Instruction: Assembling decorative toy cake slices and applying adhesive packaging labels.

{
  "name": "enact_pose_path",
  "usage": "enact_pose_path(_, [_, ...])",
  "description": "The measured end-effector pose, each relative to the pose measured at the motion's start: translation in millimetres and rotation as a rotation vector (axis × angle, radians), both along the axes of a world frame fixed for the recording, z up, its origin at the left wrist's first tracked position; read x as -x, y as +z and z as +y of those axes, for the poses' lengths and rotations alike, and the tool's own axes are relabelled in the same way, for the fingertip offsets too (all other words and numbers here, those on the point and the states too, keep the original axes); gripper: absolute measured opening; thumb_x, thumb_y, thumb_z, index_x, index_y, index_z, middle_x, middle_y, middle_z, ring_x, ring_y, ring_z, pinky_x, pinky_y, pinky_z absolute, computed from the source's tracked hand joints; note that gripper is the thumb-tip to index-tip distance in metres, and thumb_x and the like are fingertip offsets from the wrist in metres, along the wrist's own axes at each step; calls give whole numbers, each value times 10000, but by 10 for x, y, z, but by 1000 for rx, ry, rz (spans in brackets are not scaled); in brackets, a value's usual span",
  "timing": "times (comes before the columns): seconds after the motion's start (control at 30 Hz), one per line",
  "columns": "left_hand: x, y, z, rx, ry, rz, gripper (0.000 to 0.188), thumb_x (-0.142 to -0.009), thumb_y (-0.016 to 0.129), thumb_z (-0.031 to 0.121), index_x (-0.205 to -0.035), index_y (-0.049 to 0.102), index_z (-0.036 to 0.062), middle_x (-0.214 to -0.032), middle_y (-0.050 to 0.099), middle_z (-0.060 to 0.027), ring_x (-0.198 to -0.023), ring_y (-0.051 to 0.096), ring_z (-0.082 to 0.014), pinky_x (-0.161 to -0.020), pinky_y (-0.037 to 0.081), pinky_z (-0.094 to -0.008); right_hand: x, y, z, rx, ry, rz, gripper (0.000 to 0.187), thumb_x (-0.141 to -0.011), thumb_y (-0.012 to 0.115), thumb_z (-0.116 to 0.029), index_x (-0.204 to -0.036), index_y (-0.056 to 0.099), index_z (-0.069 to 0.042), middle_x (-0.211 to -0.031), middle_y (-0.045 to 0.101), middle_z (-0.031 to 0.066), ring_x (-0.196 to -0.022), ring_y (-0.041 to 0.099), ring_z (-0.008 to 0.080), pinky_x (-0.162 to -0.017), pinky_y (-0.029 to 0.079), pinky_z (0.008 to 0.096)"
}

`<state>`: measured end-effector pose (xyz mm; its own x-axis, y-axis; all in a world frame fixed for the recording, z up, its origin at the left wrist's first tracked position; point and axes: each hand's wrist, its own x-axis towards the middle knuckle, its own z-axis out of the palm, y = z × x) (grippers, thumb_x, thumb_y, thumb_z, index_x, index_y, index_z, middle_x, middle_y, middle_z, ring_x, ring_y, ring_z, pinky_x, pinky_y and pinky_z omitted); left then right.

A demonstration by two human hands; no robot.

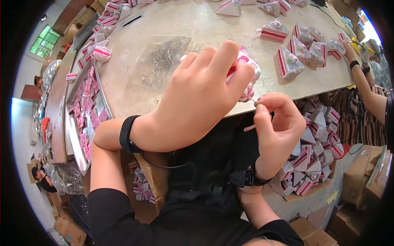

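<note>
Left hand (197, 88) grips cake-shaped piece (251, 69); right hand (283, 117) pinches small metal piece (257, 104): likely fastening, calling for steady alignment.

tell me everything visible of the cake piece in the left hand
The cake piece looks artificial: whitish, with pink and bluish specks and patches of pink and red. The left hand grips it near the table's front edge, hiding its full shape. The right hand holds a thin pin by its lower end; contact is unclear.
</note>
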<state>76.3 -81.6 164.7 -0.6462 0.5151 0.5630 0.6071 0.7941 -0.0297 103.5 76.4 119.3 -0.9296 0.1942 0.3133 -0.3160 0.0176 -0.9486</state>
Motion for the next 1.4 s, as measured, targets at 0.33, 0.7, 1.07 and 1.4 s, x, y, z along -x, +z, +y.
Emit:
enact_pose_path(0.33, [-6, -19, -39, -81, -59, -64, 542, -596, 831, 40, -1085, 597, 66, -973, 518, -99, -821, 578, -292, -693, 488, -377, -22, -11, -85, 108, -90, 16, 98, -755, 630, 98, -797, 587, 21, -775, 593, 23, -688, 504, 72, -635, 419, 209])
enact_pose_path(0.7, [-38, -41, -99, -35, -31, 22, 492, -621, 816, 52, -1068, 612, 51, -967, 528, -96, -844, 589, -290, -705, 486, -368, -30, 32, -51, 205, 75, -131, 19, -844, 620, 44, -850, 607, 31, -766, 607, 0, -677, 515, 37, -601, 419, 192])
enact_pose_path(1.07, [-8, -74, -113, 12, -25, 234, 444, -636, 812, 78, -1037, 623, 54, -932, 551, -76, -819, 602, -281, -692, 487, -372, 4, -24, -86, 284, 127, -158, 44, -833, 615, 57, -834, 597, 16, -796, 598, -9, -660, 489, 23, -579, 381, 176])
enact_pose_path(1.4, [-43, 10, -127, -173, -18, -46, 526, -584, 858, 120, -1030, 585, 63, -930, 496, -99, -742, 589, -283, -606, 494, -373, 170, -141, -159, -540, -328, 740, 237, -656, 644, 153, -838, 611, 6, -701, 584, 87, -659, 550, 170, -543, 408, 221])
